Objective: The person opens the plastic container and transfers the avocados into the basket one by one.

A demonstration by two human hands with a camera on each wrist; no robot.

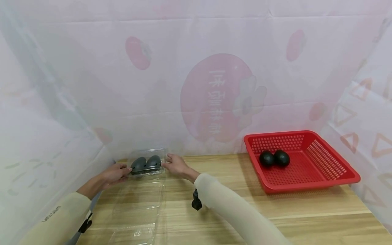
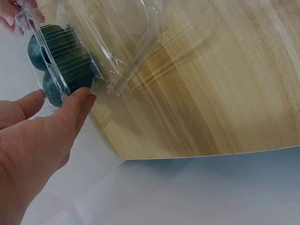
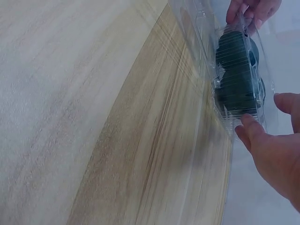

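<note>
At the far left of the table, a clear plastic clamshell box [image 1: 147,152] holds two dark green avocados [image 1: 153,161]. My left hand [image 1: 114,174] grips its left end, thumb on one side and fingers on the other, as the left wrist view shows. The right hand [image 1: 177,165] pinches the opposite end in the same way. Through the ribbed plastic in the right wrist view, the avocados [image 3: 234,70] lie side by side. Whether the lid is fastened cannot be made out.
More clear plastic boxes [image 1: 137,217] lie in a row on the wooden table [image 1: 220,183], nearer to me. A red slotted basket [image 1: 312,189] at the right holds two dark avocados [image 1: 281,158]. Printed white sheets [image 1: 165,85] rise behind and beside the table.
</note>
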